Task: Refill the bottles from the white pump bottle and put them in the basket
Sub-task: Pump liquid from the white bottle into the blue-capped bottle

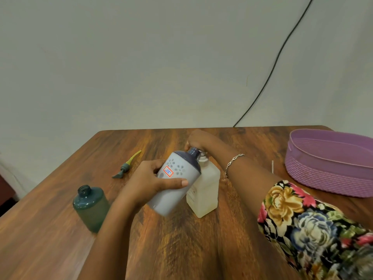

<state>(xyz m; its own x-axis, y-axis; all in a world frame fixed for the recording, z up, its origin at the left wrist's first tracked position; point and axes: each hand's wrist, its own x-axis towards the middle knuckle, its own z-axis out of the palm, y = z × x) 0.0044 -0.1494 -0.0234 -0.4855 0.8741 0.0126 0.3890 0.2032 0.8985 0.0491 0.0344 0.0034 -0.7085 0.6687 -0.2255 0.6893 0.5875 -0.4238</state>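
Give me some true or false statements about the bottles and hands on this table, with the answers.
1. The left hand holds the grey bottle tilted. True.
2. The green bottle wears its pump. False: its neck is open; a loose pump lies on the table.
3. The right hand is at the top of the white pump bottle. True.
4. The grey bottle sits in the purple basket. False: the left hand holds it.

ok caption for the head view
Left hand tilts the grey bottle against the white pump bottle, right hand on its top.
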